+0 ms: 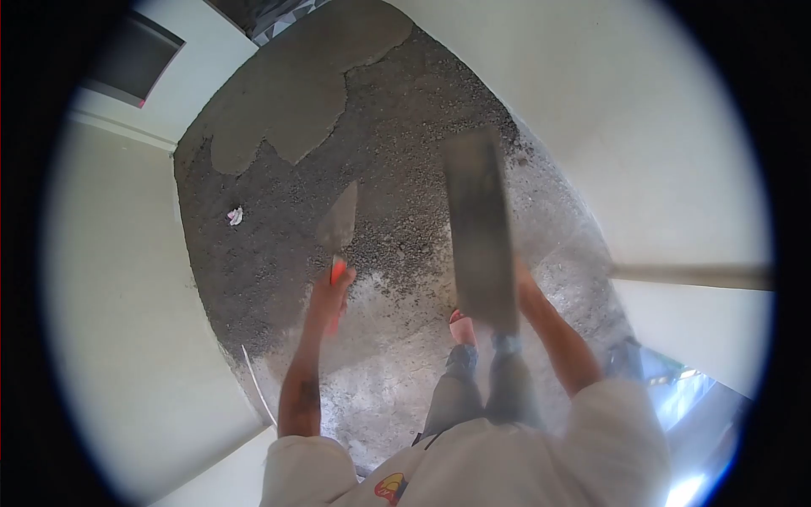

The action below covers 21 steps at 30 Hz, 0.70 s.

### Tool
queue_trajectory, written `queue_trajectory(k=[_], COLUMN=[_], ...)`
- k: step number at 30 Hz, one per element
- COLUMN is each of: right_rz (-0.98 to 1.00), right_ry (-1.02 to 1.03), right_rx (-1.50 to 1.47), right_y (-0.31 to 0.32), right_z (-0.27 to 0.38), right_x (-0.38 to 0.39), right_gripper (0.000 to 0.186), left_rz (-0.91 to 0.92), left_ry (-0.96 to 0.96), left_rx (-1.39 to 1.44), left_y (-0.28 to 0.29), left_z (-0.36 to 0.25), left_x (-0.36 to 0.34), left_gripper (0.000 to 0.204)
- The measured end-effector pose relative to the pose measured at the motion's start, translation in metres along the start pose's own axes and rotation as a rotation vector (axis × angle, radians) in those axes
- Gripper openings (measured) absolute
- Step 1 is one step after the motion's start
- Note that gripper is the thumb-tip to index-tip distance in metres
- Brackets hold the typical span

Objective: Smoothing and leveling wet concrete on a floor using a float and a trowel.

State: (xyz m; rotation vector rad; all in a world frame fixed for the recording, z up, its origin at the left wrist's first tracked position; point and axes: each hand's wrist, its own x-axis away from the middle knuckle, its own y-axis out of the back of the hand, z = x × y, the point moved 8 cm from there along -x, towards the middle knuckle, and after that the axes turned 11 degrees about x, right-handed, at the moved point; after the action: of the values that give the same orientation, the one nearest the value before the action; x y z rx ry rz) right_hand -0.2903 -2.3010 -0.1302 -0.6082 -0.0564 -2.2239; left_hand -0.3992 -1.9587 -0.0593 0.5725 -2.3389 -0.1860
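Observation:
My left hand (329, 297) is wrapped around the orange handle of a pointed trowel (340, 218). The trowel's tip points away from me, over loose dark mortar (397, 186) on the floor. On the right, a long rectangular plastering float (479, 228), grey and slightly blurred, is held up with its flat face toward me. My right hand (525, 289) grips it from behind, so the board hides most of the fingers. Farther off to the left, a smooth patch of wet mortar (283, 93) ends in a ragged edge against the rougher mix.
Pale walls (118, 279) enclose the floor on both sides. A crumpled white scrap (235, 216) lies on the mortar. Dusty concrete (372, 389) surrounds my feet, one in a red sandal (461, 328). A thin white strip (258, 384) runs beside the left wall.

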Motion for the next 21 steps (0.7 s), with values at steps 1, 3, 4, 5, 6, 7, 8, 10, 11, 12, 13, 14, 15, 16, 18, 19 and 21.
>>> queue_trajectory(k=[1,3,4,5,6,7,8,10,11,12,13,14,15,16,18,19,21], right_rz=[-0.018,-0.062,-0.095,-0.11,-0.118,-0.12,-0.132,-0.154,-0.158,-0.167,-0.178,-0.191,-0.207,-0.225,-0.268,-0.255,-0.262], right_ry=[0.004,0.003,0.001,0.002,0.008,0.012,0.014,0.012,0.013,0.016,0.019,0.022,0.025,0.028,0.038,0.039,0.037], right_rx=[-0.031,-0.089,-0.117,-0.146,-0.173,-0.201,-0.225,-0.272,-0.299,-0.326,-0.353,-0.381,-0.408,-0.437,-0.49,-0.521,-0.576], right_y=[0.001,0.002,0.006,0.009,0.005,-0.008,-0.009,-0.011,-0.014,-0.013,-0.017,-0.024,-0.031,-0.033,-0.025,-0.04,-0.054], right_z=[-0.001,-0.012,-0.001,0.001,0.0,-0.005,-0.019,-0.032,-0.035,-0.037,-0.041,-0.047,-0.05,-0.051,-0.042,-0.058,-0.074], right_x=[-0.006,-0.004,-0.029,-0.043,-0.049,-0.048,-0.035,-0.029,-0.031,-0.038,-0.04,-0.036,-0.034,-0.041,-0.072,-0.059,-0.047], right_gripper=[0.043,0.043,0.043,0.043,0.043,0.043,0.043,0.044,0.044,0.044,0.044,0.044,0.044,0.044,0.044,0.045,0.045], left_rz=[-0.035,-0.076,-0.055,-0.052,-0.083,-0.118,-0.121,-0.053,-0.065,-0.028,0.01,0.007,0.02,0.036,0.044,0.015,0.014], left_ry=[-0.005,-0.097,-0.076,-0.054,-0.112,-0.165,-0.162,-0.399,-0.393,-0.39,-0.389,-0.387,-0.409,-0.432,-0.534,-0.622,-0.67], left_rx=[0.061,0.138,0.159,0.181,0.102,0.023,0.032,-0.164,-0.159,-0.148,-0.137,-0.133,-0.136,-0.141,-0.184,-0.242,-0.357], left_y=[0.004,-0.019,-0.038,-0.048,-0.053,-0.055,-0.063,-0.085,-0.088,-0.093,-0.096,-0.095,-0.094,-0.094,-0.097,-0.087,-0.078], left_z=[0.023,0.042,0.053,0.065,0.074,0.081,0.083,0.06,0.058,0.056,0.055,0.054,0.051,0.048,0.048,0.049,0.046], left_x=[0.004,0.029,0.039,0.05,0.062,0.073,0.08,0.104,0.111,0.115,0.117,0.116,0.115,0.112,0.09,0.077,0.027], left_gripper=[0.028,0.024,0.025,0.026,0.028,0.031,0.031,0.035,0.035,0.033,0.031,0.031,0.031,0.031,0.032,0.033,0.036])
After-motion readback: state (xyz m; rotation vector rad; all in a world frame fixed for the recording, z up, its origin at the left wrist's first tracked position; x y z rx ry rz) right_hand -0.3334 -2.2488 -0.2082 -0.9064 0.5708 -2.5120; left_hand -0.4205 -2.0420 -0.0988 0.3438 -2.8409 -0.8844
